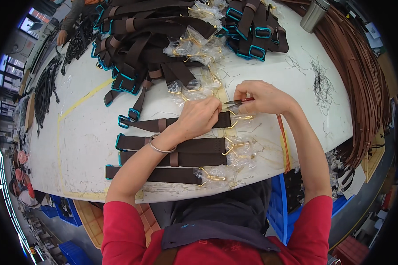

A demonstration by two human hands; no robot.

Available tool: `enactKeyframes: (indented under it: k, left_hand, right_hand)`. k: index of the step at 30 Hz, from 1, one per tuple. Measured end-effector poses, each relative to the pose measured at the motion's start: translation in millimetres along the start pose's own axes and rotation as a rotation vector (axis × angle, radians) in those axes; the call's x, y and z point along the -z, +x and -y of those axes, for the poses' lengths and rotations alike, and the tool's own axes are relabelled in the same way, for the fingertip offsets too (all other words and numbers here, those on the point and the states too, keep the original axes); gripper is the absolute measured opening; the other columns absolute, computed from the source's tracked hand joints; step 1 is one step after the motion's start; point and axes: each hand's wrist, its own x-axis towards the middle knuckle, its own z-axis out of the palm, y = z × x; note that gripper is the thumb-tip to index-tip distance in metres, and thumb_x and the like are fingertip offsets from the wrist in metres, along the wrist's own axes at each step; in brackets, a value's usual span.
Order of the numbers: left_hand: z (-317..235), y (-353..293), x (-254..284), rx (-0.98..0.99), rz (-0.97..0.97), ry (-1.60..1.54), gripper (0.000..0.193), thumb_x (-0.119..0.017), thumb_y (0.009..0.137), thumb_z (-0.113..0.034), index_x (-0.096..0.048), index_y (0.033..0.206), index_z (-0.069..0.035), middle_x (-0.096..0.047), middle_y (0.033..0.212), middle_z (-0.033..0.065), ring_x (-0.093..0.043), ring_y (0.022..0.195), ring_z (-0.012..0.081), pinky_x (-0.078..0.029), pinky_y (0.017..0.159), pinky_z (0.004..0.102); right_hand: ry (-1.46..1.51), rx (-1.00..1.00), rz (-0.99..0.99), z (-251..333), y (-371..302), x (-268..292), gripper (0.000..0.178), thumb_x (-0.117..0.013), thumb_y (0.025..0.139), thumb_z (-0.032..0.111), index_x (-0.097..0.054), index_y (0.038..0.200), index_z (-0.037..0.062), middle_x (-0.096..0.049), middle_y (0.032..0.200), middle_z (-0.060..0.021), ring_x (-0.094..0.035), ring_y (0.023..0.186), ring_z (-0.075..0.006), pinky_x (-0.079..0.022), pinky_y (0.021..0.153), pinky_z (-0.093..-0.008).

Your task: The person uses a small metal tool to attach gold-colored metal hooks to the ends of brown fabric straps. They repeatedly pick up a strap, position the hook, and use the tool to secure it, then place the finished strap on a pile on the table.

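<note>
My right hand (266, 98) grips small thread snips (233, 104) with a red handle, their pointed blades toward my left hand. My left hand (198, 116) is closed in a pinch above the end of a dark brown webbing strap (223, 120); whatever lies between its fingertips is hidden. That strap carries a teal buckle (124, 121) at its left end and a gold metal clasp at its right. Nearer to me, more brown straps (199, 145) lie side by side, their gold clasps (234, 146) in clear plastic wrap. A bracelet circles my left wrist.
A heap of similar straps (137, 48) covers the far left of the white table (86, 132), with another bundle (256, 33) beside it. Loose threads (321, 84), a steel flask (314, 17) and long brown strips (353, 57) occupy the right. Blue crates (276, 207) stand below the edge.
</note>
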Motion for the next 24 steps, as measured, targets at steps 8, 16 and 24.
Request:
enactKeyframes:
  k: [8, 16, 24]
  left_hand:
    - [-1, -2, -5, -0.012, -0.024, 0.089, 0.010, -0.056, 0.078, -0.001, -0.050, 0.085, -0.004, -0.057, 0.071, 0.0107, -0.059, 0.060, 0.0288, -0.044, 0.051, 0.0365]
    - [-2, -2, -4, -0.025, -0.026, 0.108, 0.011, -0.057, 0.079, -0.002, -0.050, 0.085, -0.004, -0.056, 0.069, 0.0104, -0.058, 0.058, 0.0281, -0.043, 0.049, 0.0363]
    - [-3, -2, -3, -0.023, -0.014, 0.128, 0.011, -0.057, 0.079, -0.002, -0.049, 0.085, -0.005, -0.056, 0.069, 0.0103, -0.058, 0.059, 0.0280, -0.043, 0.049, 0.0364]
  right_hand:
    - [0.021, -0.040, 0.135, -1, 16, 0, 0.018, -0.069, 0.060, 0.013, -0.060, 0.073, 0.0049, -0.057, 0.064, -0.0025, -0.054, 0.064, -0.0182, -0.039, 0.058, -0.0322]
    - [-0.036, -0.071, 0.127, 6, 14, -2, 0.016, -0.070, 0.060, 0.012, -0.060, 0.070, 0.0055, -0.058, 0.065, -0.0033, -0.055, 0.066, -0.0193, -0.041, 0.059, -0.0322]
    - [-0.092, -0.017, 0.085, 5, 13, -4, 0.015, -0.069, 0.062, 0.011, -0.059, 0.072, 0.0054, -0.060, 0.069, -0.0042, -0.056, 0.068, -0.0212, -0.042, 0.061, -0.0332]
